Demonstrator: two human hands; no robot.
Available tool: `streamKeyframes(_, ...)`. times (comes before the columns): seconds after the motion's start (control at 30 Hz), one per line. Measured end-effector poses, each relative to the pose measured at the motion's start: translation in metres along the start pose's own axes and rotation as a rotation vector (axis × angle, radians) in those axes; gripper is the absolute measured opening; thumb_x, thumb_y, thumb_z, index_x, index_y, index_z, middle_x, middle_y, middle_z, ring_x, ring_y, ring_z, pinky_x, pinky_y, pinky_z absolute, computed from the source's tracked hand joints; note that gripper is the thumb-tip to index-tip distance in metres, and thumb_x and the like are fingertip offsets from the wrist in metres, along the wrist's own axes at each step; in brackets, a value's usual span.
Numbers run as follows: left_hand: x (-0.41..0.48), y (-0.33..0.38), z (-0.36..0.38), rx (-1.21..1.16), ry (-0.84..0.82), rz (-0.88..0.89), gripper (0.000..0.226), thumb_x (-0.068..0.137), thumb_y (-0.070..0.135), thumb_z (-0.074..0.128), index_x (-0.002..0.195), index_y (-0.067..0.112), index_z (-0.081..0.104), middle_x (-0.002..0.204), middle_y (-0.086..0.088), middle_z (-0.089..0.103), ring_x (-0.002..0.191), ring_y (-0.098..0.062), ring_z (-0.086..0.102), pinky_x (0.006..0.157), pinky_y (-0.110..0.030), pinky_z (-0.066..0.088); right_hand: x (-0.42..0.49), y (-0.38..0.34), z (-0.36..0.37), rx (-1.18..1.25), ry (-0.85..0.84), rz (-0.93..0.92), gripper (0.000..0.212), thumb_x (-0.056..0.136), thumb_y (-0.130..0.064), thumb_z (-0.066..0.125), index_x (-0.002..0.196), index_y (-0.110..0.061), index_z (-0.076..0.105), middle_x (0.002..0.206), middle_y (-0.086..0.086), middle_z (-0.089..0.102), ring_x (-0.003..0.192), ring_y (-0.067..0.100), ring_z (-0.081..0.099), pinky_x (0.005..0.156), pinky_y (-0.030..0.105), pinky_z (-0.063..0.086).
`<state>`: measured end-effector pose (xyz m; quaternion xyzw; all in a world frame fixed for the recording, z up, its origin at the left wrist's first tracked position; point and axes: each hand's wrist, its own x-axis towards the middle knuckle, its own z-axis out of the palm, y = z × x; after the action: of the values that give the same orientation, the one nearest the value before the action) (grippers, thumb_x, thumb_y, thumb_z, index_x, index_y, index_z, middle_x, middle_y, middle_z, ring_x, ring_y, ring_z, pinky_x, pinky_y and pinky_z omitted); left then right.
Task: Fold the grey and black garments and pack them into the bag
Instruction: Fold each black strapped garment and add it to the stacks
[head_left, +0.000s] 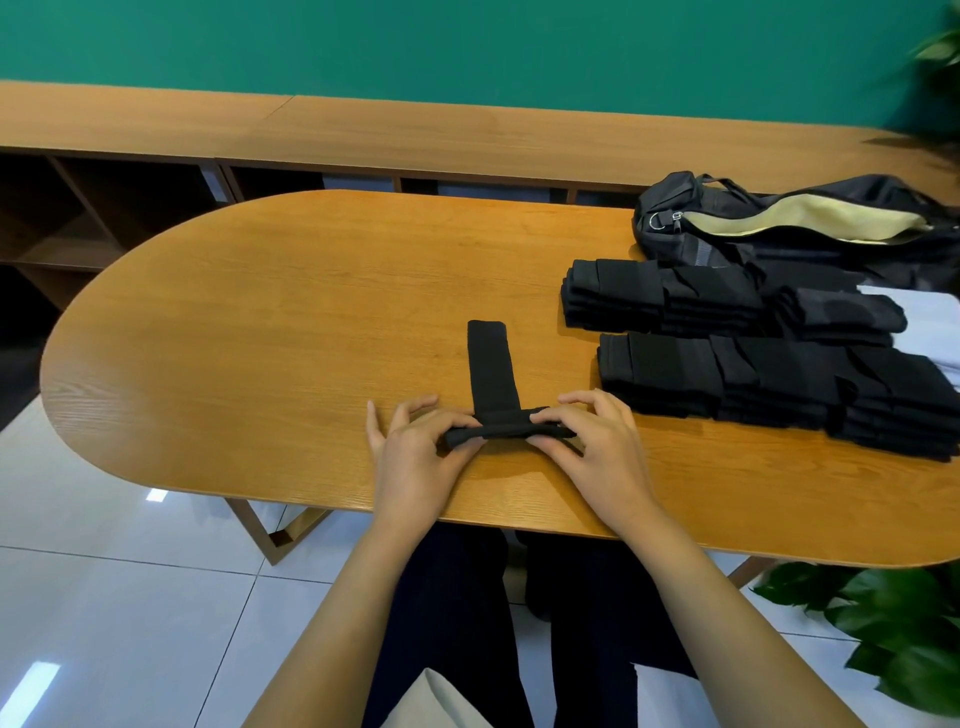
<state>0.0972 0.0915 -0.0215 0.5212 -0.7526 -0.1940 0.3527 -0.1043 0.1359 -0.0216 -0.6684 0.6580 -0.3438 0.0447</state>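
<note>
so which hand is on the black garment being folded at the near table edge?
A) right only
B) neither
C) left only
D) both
D: the left hand and right hand each pinch the crosswise near fold of the black garment on the table.

Black garment (488, 366): a narrow flat strip that lay on the table (260, 322), running away from the near edge. Its near end was doubled into a crosswise roll, pinched at one end by the left hand (410, 457) and at the other by the right hand (597, 447).

To its right sat folded black garments in two piles, the rear stack (670, 304) and the near stack (769, 384). They lay side by side, each several layers deep.

Bag (670, 205): black, lay behind the stacks, zip open, pale yellow lining showing.
</note>
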Motion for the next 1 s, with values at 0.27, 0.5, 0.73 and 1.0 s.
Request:
streamKeyframes(0.27, -0.0003, 0.0019, -0.0011, -0.066, 0.060, -0.042, 0.022, 0.078, 0.043, 0.070, 0.096, 0.030, 0.072, 0.092, 0.024, 0.056, 0.116, -0.008, 0.048, 0.117, -0.055, 0.003, 0.0013, 0.0021, 0.0008, -0.003, -0.036, 0.092, 0.022, 0.090, -0.032, 0.065, 0.111, -0.027, 0.068, 0.113, -0.012, 0.047, 0.114, 0.012, 0.042, 0.093, 0.027, 0.034)
streamKeyframes(0.5, -0.0002, 0.0006, 0.0007, -0.034, 0.115, -0.074, 0.029, 0.084, 0.043, 0.066, 0.105, 0.024, 0.068, 0.084, 0.024, 0.054, 0.103, -0.010, 0.050, 0.116, -0.054, 0.013, 0.0015, 0.0024, 0.0001, 0.006, -0.010, 0.144, 0.024, 0.092, -0.037, 0.056, 0.102, -0.017, 0.065, 0.103, -0.009, 0.050, 0.105, 0.015, 0.048, 0.080, 0.024, 0.035)
streamKeyframes(0.73, 0.0000, 0.0004, 0.0016, -0.051, 0.153, -0.105, 0.046, 0.085, 0.042, 0.067, 0.128, 0.030, 0.054, 0.078, 0.014, 0.060, 0.098, -0.009, 0.055, 0.114, -0.048, 0.020, 0.0025, 0.0049, 0.0030, -0.014, -0.004, 0.163, 0.045, 0.089, -0.050, 0.056, 0.125, -0.024, 0.055, 0.091, -0.012, 0.060, 0.102, 0.013, 0.051, 0.089, 0.025, 0.036)
streamKeyframes(1.0, 0.0007, -0.0004, 0.0042, 0.080, 0.124, -0.128, 0.049, 0.084, 0.049, 0.065, 0.128, 0.029, 0.058, 0.092, 0.017, 0.060, 0.102, -0.012, 0.052, 0.110, -0.047, 0.024, 0.0054, -0.0002, 0.0029, 0.084, -0.046, 0.222, 0.059, 0.092, -0.052, 0.051, 0.143, -0.025, 0.036, 0.134, -0.004, 0.047, 0.123, 0.009, 0.044, 0.097, 0.029, 0.042)
